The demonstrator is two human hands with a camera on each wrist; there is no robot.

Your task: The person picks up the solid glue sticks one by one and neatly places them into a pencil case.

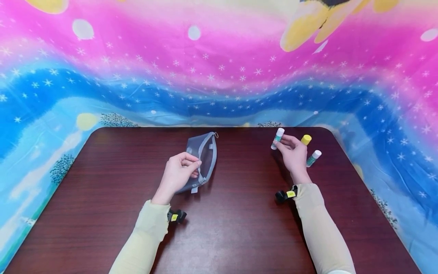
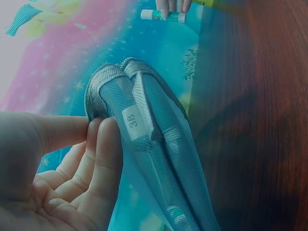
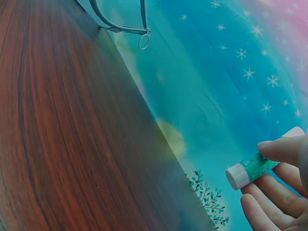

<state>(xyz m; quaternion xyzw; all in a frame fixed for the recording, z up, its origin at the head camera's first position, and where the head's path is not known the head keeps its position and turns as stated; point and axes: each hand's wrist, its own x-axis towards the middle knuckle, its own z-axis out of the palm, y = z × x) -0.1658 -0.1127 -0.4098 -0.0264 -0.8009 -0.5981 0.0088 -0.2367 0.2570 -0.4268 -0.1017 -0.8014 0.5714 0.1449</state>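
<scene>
My left hand [image 1: 179,171] pinches the rim of a grey mesh zipper pouch [image 1: 195,144] between thumb and fingers. The pouch's zipper is undone and its mouth gapes to the right, with a ring pull at the far end. In the left wrist view a small tag marked 38 [image 2: 131,122] shows on the pouch [image 2: 168,159]. Farther right, my right hand [image 1: 293,154] holds a glue stick [image 1: 278,139], white-capped with a green label, between thumb and fingers. The right wrist view shows this glue stick [image 3: 252,169] tilted across the fingertips.
Beyond my right hand stands a yellow-capped stick [image 1: 306,139], partly hidden by the hand. A second white-capped glue stick [image 1: 313,158] stands just right of the wrist. A patterned cloth [image 1: 219,91] hangs along the far edge of the dark wooden table [image 1: 236,236].
</scene>
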